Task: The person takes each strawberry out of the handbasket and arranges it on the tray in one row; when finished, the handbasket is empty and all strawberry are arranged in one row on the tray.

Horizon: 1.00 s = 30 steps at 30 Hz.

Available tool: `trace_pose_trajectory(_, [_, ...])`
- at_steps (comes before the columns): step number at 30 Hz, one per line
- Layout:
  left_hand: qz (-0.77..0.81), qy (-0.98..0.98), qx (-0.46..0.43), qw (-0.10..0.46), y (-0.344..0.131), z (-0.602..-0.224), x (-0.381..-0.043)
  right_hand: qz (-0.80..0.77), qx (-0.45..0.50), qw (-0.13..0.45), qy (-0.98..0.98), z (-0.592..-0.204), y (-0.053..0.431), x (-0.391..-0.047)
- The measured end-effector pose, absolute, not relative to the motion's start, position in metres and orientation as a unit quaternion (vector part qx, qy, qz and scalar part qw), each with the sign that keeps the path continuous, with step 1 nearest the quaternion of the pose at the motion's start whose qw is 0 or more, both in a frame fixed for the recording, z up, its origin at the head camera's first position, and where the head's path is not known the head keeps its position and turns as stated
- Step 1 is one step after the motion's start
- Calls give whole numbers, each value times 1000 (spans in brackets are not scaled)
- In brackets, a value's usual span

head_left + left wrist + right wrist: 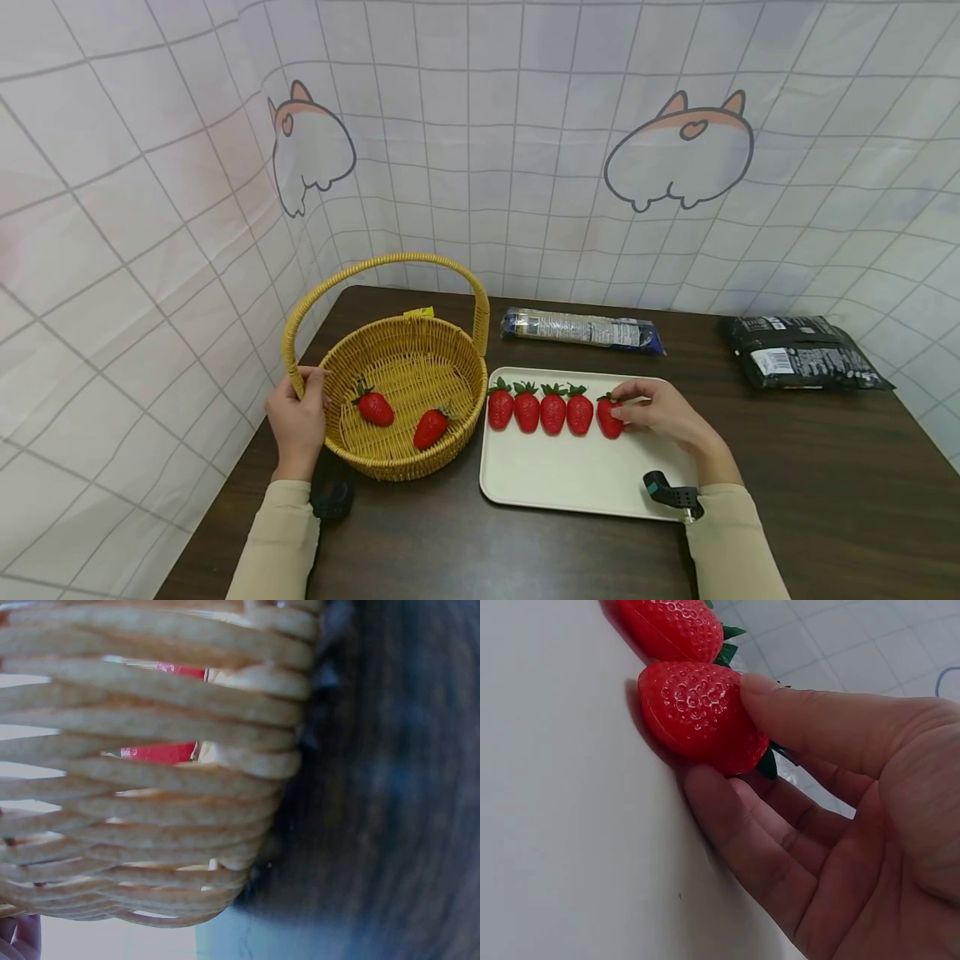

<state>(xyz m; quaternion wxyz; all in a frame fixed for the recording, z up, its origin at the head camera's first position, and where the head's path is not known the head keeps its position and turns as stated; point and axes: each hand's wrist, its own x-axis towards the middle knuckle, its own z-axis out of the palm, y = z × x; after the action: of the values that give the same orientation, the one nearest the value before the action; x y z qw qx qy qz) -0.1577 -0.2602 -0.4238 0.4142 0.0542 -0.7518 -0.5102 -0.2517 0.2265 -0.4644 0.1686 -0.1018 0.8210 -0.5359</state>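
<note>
A yellow wicker basket (352, 462) with a tall hoop handle (405, 257) stands on the left of the table. My left hand (296, 425) grips it where the handle meets the rim. Two strawberries lie inside, one strawberry (375, 408) to the left and another strawberry (431, 428) toward the front. Over the white tray (562, 479), my right hand (663, 412) pinches a strawberry (705, 712) between thumb and fingers, at the right end of a row. Several strawberries, among them this strawberry (553, 413), lie side by side to its left, leaves pointing away from me.
Behind the tray lies a long clear-and-blue package (581, 328). A black packet (806, 354) sits at the back right of the dark table (810, 500). A bit of yellow (418, 312) shows behind the basket. A grid-patterned curtain (510, 150) hangs along the back and sides.
</note>
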Motion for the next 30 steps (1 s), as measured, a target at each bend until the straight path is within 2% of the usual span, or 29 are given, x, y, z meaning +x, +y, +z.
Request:
trace_pose_trajectory(26, [-510,-755,58,408,-262,-425,-158,-536,-104,155,823,-466,223,-252])
trace_pose_trajectory(30, [-513,-755,54,406,-262,-425,-158,-528,-86,135,834,-465,229,-252])
